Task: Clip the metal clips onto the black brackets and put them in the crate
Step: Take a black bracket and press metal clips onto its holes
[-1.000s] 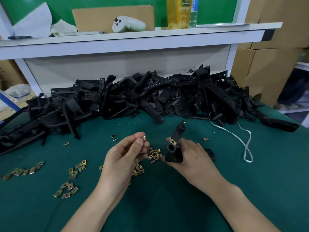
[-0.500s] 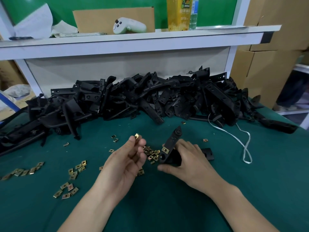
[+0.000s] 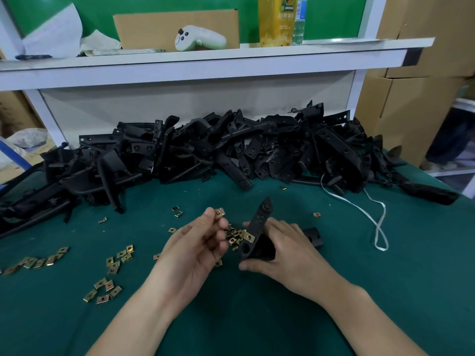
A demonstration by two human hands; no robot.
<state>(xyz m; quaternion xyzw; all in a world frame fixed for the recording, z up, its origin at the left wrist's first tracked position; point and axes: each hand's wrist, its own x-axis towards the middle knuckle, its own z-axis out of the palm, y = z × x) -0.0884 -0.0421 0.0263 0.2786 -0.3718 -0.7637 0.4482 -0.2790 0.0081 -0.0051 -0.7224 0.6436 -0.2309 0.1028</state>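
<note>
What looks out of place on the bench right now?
Nothing looks damaged. Small brass-coloured metal clips lie scattered across the green table mat, one stray beside the heap of black plastic brackets, and a loose white cord trails on the mat's right side.

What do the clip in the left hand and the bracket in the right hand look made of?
The clip looks like stamped metal with brass-toned plating: it glints and has a punched hole. The bracket looks like moulded plastic, matte black without glare, possibly painted metal.
</note>
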